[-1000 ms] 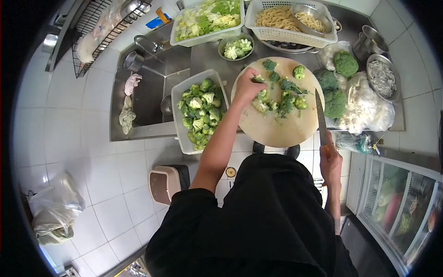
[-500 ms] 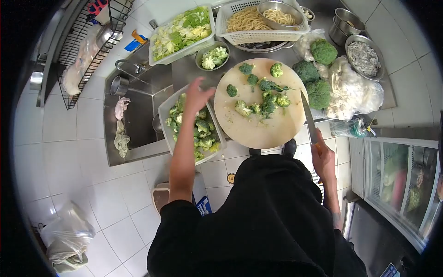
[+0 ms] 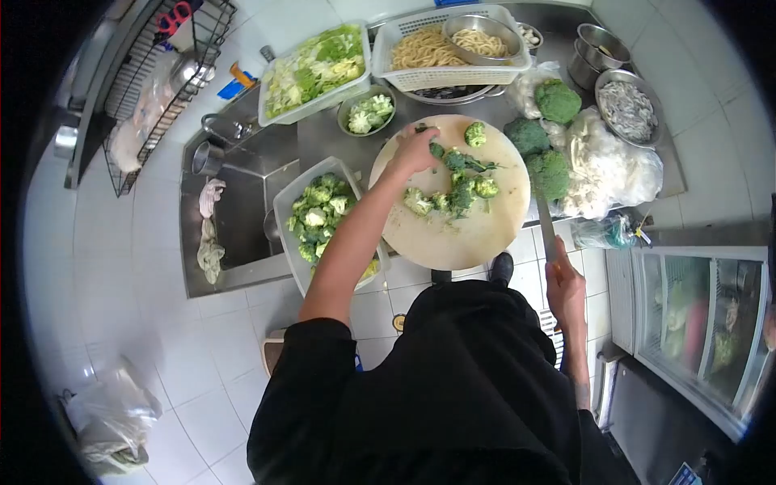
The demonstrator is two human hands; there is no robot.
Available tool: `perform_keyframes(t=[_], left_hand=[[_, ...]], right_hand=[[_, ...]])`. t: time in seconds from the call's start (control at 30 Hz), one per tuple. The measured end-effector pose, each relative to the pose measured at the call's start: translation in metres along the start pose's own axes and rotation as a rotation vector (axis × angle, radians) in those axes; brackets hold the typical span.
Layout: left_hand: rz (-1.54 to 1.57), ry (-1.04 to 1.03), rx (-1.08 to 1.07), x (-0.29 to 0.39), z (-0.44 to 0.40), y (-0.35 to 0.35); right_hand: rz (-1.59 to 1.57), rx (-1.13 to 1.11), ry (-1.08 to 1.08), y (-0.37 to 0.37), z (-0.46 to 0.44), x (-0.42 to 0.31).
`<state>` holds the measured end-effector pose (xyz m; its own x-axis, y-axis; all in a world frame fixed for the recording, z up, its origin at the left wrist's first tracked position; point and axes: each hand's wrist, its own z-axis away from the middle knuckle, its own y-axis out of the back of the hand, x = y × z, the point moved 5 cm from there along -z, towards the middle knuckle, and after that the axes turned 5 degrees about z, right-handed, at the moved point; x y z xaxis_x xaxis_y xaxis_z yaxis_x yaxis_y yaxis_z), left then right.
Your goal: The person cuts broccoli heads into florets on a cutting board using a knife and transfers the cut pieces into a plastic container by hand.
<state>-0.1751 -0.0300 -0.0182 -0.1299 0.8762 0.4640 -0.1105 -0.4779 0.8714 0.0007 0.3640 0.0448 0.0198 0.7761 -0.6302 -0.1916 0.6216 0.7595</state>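
My left hand (image 3: 414,153) is over the upper left of the round cutting board (image 3: 444,246), fingers bent down around broccoli pieces. Whether it grips one is hard to make out. In my right hand (image 3: 564,279) is the handle of a long knife (image 3: 546,228), its blade pointing up along the board's right edge. Cut broccoli florets (image 3: 461,192) lie at the middle of the board, with one floret (image 3: 475,134) near the top. To the left, a clear tub (image 3: 284,212) holds many cut florets (image 3: 317,217).
Behind the board stand a tub of lettuce (image 3: 319,69), a bowl of pale pieces (image 3: 369,113) and a noodle basket (image 3: 444,77). Whole broccoli heads (image 3: 550,174) and bagged mushrooms (image 3: 602,170) lie at right. A sink (image 3: 242,214) is at left.
My left hand went from the board to above the florets tub, fingers spread, then came back over the board's upper left. My right hand still holds the knife beside the board.
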Motion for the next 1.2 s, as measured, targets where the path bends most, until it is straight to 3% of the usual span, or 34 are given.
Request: perform_keyframes(t=[0.1,0.17,0.23,0.3,0.37,0.47,0.53,0.57,0.67,0.7,0.77,0.8,0.87,0.93,1.0,1.13,1.2], left_hand=[[0.064,-0.136,-0.015,0.003,0.002,0.005],[0.148,-0.055,-0.027,-0.005,0.014,0.018],[0.316,-0.116,0.226,-0.032,0.022,0.041],[0.395,0.019,0.184,-0.078,0.035,0.066],[0.217,0.010,0.231,-0.106,0.062,0.104],[0.225,0.162,0.206,-0.143,0.100,0.132],[0.466,0.496,0.014,-0.163,0.116,0.128],[0.460,0.487,0.012,-0.169,0.112,0.129],[0.370,0.468,0.246,-0.164,0.098,0.131],[0.374,0.455,0.235,-0.153,0.085,0.123],[0.301,0.110,0.331,-0.107,0.049,0.108],[0.339,0.178,0.206,-0.064,0.034,0.098],[0.518,-0.104,0.100,0.005,0.002,0.064],[0.361,-0.272,0.043,0.039,-0.036,0.024],[0.242,-0.235,-0.089,0.069,-0.062,-0.003],[0.073,-0.276,-0.151,0.091,-0.065,-0.011],[0.170,-0.282,0.013,0.086,-0.056,0.016]], right_hand=[[-0.023,0.031,0.026,-0.002,0.002,0.002],[-0.035,-0.013,-0.016,0.000,0.001,0.000],[-0.034,-0.007,0.000,0.005,0.001,-0.002],[-0.019,-0.046,-0.078,0.008,0.000,-0.003],[0.004,-0.008,-0.025,0.012,-0.003,-0.001],[0.011,-0.012,-0.046,0.015,-0.006,0.001],[0.007,-0.011,-0.054,0.015,-0.004,0.002],[0.004,-0.016,-0.067,0.016,-0.005,0.004],[-0.021,-0.022,-0.101,0.020,-0.002,0.008],[-0.038,-0.025,-0.107,0.023,-0.002,0.009],[-0.009,0.003,-0.083,0.022,-0.002,0.016],[-0.044,-0.013,-0.090,0.023,-0.003,0.016],[-0.037,-0.009,-0.088,0.027,-0.005,0.017],[-0.030,-0.018,-0.097,0.029,-0.005,0.017],[-0.028,0.040,-0.047,0.032,-0.006,0.019],[-0.034,0.049,-0.069,0.034,-0.001,0.028],[-0.056,0.038,-0.130,0.037,0.006,0.033]])
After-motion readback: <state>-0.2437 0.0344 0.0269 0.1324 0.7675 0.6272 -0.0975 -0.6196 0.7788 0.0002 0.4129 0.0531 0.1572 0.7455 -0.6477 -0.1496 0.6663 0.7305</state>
